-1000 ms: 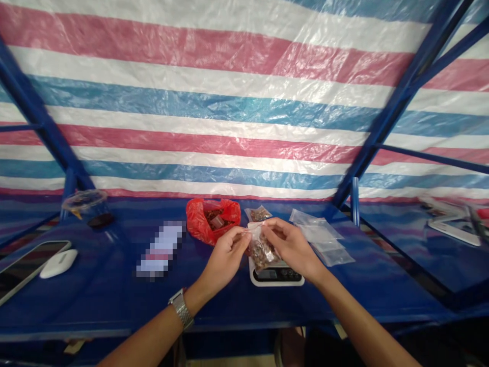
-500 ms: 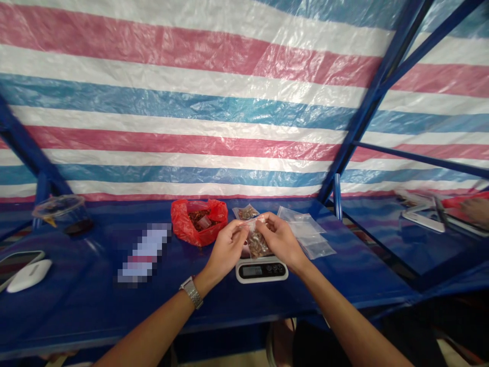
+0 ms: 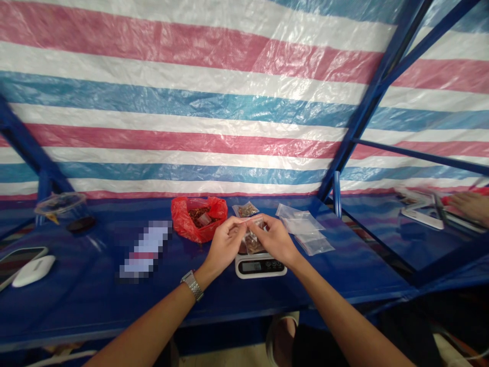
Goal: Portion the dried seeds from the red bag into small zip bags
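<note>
Plastic, clear and thin, forms the small bag [image 3: 254,244] pinched along its top edge by both hands. The left hand [image 3: 226,243] grips one end of that edge between thumb and fingers; the right hand [image 3: 275,240] nips the other, thumbs close together, probably so the mouth is pressed flat while the brown bits hang below, clear of the fingers. The bag is between the hands, above the scale [image 3: 261,267]; whether it touches the platform is hard to tell, as the hands cover much of it. The scale's display faces the wearer just below the fingers, seemingly for easy reading. Beyond the left hand, to its left, the red bag [image 3: 182,222] gapes open, its brown contents apparently easy to reach. Straight beyond both hands lies another filled bag [image 3: 246,209]. Flat clear bags [image 3: 311,235] fan out right of the right hand, likely for simple picking.
</note>
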Demonstrator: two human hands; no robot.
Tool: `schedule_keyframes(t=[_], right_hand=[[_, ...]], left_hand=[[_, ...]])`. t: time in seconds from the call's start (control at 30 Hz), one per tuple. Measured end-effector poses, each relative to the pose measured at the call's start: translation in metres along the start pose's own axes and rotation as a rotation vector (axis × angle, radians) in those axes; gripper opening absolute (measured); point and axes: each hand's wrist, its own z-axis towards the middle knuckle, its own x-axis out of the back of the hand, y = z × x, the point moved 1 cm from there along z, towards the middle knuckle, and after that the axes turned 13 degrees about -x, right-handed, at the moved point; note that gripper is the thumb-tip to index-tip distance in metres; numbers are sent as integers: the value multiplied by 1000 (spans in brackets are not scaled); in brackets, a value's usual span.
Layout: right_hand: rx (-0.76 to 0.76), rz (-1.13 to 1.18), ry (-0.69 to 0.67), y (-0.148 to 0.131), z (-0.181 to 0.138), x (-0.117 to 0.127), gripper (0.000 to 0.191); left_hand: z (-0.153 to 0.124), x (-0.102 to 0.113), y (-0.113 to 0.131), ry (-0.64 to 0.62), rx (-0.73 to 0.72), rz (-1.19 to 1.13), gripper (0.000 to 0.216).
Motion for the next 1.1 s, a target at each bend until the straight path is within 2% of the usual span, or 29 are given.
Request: schedule_keyframes(t=[0.1,0.2,0.3,0.37,0.47,0.53,0.67,0.9,1.1], right_hand=[[39,8,-20,-4,1,0,30],[13,15,-68,-6,3,4,33],[-26,-86,-46,2,7,6,37],[-16,-278,78,12,12,7,36],[10,-563,366,25,18,7,44],[0,-595,502,29,21,10,48],[-48,-516,675,25,23,27,47],[-93,-429,876,16,11,61,41],[-62,-413,886,17,2,72,40]], left_hand=[[1,2,3,17,46,-6,30],[0,4,4,-24,124,-14,31],[-1,11,1,-35,91,93,31],[-2,19,-3,13,36,211,31],[-6,35,-8,80,3,326,29],[-10,46,-9,95,9,353,28],[-17,65,1,84,19,410,30],[-29,85,29,12,35,441,30],[-38,100,34,-28,19,492,29]])
